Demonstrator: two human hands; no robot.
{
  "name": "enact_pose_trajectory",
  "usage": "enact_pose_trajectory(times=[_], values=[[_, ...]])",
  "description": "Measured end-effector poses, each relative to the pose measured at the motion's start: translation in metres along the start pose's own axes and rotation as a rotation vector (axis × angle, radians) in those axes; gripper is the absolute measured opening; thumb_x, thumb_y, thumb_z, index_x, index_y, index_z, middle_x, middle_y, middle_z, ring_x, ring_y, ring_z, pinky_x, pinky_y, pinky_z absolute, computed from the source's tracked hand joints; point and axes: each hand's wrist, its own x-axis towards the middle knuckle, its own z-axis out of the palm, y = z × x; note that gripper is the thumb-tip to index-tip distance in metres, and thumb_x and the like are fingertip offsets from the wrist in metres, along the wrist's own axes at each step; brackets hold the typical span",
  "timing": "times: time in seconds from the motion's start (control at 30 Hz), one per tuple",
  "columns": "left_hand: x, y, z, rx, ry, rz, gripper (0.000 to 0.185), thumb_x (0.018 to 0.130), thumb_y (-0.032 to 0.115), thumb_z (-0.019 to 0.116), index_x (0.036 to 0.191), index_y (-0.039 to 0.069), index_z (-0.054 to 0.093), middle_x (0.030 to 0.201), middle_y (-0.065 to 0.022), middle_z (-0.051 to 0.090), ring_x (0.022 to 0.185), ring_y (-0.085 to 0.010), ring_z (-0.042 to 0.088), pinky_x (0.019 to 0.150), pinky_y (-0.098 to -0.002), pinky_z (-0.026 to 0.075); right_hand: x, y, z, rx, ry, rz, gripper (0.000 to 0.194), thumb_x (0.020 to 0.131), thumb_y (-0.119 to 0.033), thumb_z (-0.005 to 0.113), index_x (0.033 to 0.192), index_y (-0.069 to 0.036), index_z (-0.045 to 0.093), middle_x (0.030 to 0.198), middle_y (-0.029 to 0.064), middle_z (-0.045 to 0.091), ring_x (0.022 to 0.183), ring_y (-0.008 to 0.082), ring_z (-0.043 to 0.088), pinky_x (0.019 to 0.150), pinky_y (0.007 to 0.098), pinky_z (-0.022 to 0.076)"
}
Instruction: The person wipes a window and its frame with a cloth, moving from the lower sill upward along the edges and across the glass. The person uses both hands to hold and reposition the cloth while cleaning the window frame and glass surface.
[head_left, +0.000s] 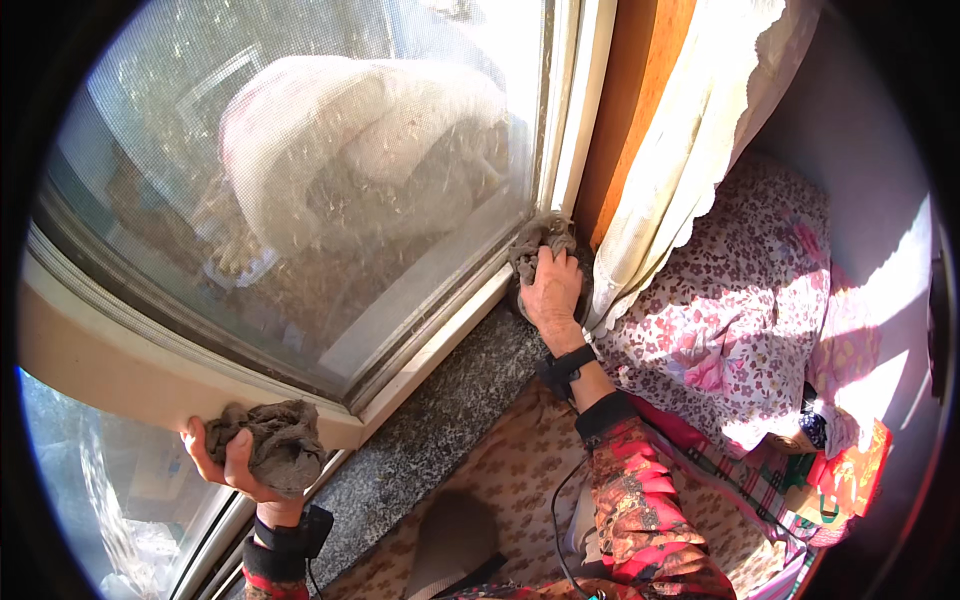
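Observation:
My right hand (553, 289) presses a crumpled grey-brown cloth (541, 236) into the lower right corner of a window frame (450, 322) with an insect screen (375, 172). At the lower left, my left hand (232, 465) grips a second bunched grey-brown cloth (281, 446) at the corner of the pale frame, its fingers spread around the cloth. Both wrists wear black straps. Beneath the frame runs a speckled grey stone windowsill (427, 416). Through the mesh, large pale bundles are visible outside.
A cream curtain (667, 165) hangs beside the wooden trim (637, 112), close to my right hand. Floral bedding (727, 315) is heaped at the right, with a red box (862, 465) below it. A patterned brown cover (510, 457) lies below the sill. A thin black cable (555, 510) hangs by my right sleeve.

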Motion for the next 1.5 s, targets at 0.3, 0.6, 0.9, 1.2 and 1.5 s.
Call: enact_pose_trajectory(times=[0.3,0.6,0.9,1.2,1.5], values=[[-0.005,0.001,0.003,-0.017,0.023,-0.066,0.071,0.078,0.027,0.092,0.133,0.017,0.047,0.156,-0.0232,0.029,0.146,-0.0472,0.033,0.115,-0.0583,0.039,-0.109,-0.104,-0.050,0.578,0.043,-0.528,0.053,0.070,-0.014,0.084,0.118,-0.007,0.061,0.108,0.0173,0.058,0.103,0.0382,0.055,0.087,0.0467,0.0440],[-0.005,0.000,0.003,0.017,0.032,-0.046,0.073,0.075,0.030,0.094,0.129,0.017,0.046,0.155,-0.0250,0.029,0.145,-0.0511,0.033,0.114,-0.0624,0.038,-0.132,-0.125,-0.024,0.581,-0.153,-1.007,0.029,0.070,-0.011,0.072,0.099,-0.008,0.069,0.118,0.0083,0.060,0.119,0.0296,0.055,0.098,0.0435,0.0449],[-0.007,-0.003,0.006,-0.006,0.073,-0.010,0.072,0.081,0.021,0.091,0.138,0.014,0.047,0.158,-0.0237,0.031,0.146,-0.0440,0.036,0.118,-0.0568,0.037,-0.001,0.021,-0.015,-0.062,-0.014,-0.519,0.040,0.059,-0.012,0.086,0.092,0.002,0.069,0.137,0.0138,0.057,0.125,0.0333,0.052,0.102,0.0468,0.0456],[-0.008,-0.005,0.000,0.025,0.029,0.002,0.072,0.081,0.021,0.090,0.138,0.014,0.047,0.159,-0.0238,0.030,0.147,-0.0440,0.034,0.119,-0.0574,0.036,0.030,0.043,-0.030,-0.128,-0.398,-0.078,0.047,0.078,-0.024,0.083,0.111,0.003,0.063,0.123,0.0296,0.058,0.108,0.0433,0.064,0.085,0.0512,0.0569],[-0.013,0.007,0.001,0.006,0.049,-0.108,0.063,0.086,0.016,0.085,0.138,0.014,0.048,0.160,-0.0236,0.029,0.146,-0.0444,0.035,0.119,-0.0570,0.037,0.013,0.056,-0.063,0.212,-0.045,-0.277,0.069,0.086,-0.029,0.082,0.137,0.004,0.048,0.138,0.0334,0.042,0.121,0.0490,0.055,0.100,0.0511,0.0527]])
